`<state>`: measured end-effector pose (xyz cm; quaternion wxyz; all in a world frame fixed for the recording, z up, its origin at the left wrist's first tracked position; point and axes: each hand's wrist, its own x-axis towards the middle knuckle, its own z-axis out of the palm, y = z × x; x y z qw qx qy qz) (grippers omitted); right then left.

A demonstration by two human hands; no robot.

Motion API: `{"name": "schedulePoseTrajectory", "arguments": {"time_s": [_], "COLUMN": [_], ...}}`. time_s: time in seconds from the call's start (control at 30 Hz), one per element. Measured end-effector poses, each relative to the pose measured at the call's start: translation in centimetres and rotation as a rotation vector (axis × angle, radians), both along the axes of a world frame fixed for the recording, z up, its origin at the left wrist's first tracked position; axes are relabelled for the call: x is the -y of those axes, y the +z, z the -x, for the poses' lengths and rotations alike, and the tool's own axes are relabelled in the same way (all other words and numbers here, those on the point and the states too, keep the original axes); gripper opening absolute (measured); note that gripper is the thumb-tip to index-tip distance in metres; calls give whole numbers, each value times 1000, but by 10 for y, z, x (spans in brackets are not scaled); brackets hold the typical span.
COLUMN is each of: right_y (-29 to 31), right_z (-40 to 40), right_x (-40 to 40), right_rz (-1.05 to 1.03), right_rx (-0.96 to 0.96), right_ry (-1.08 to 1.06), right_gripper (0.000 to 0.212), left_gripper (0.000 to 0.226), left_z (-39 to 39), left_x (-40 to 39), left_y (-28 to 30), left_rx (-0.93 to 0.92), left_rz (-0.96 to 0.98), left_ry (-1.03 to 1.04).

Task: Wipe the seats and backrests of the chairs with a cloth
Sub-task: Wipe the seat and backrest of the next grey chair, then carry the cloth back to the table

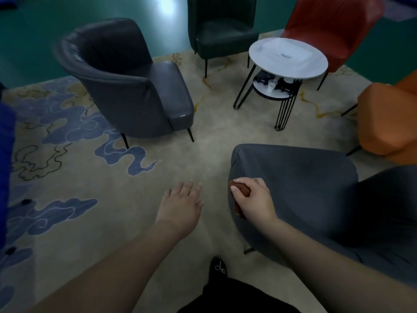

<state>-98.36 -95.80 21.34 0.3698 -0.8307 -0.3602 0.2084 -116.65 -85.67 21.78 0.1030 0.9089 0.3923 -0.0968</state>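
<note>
Carpeted lounge (203, 143): right hand (252, 199) grips cloth (242, 190) on grey chair (293, 177), left hand (182, 206) relaxed; next, probably sweep across the seat.

5 chairs (126, 82), 1 round table (287, 57), 1 cloth (240, 189), 2 hands (180, 206).
</note>
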Motion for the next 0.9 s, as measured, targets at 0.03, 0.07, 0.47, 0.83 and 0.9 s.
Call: {"name": "schedulePoseTrajectory", "arguments": {"time_s": [0.03, 0.07, 0.47, 0.83, 0.9], "right_y": [0, 1, 10, 5, 6], "right_z": [-4, -7, -5, 15, 10], "right_x": [-10, -20, -153, -266, -273], "right_rz": [6, 12, 32, 20, 18], "right_rx": [-2, -5, -24, -40, -37], "right_ry": [7, 16, -21, -313, -355], "right_gripper": [15, 15, 19, 15, 15], "left_gripper": [55, 55, 56, 56, 56], "left_z": [-3, -5, -6, -10, -22], "left_x": [-11, -21, -165, -331, -349], "left_y": [1, 2, 13, 14, 11], "left_rx": [-9, -15, -4, -47, -52], "left_rz": [-7, -16, -20, -63, -64], "left_ry": [-9, -18, -67, -342, -379]}}
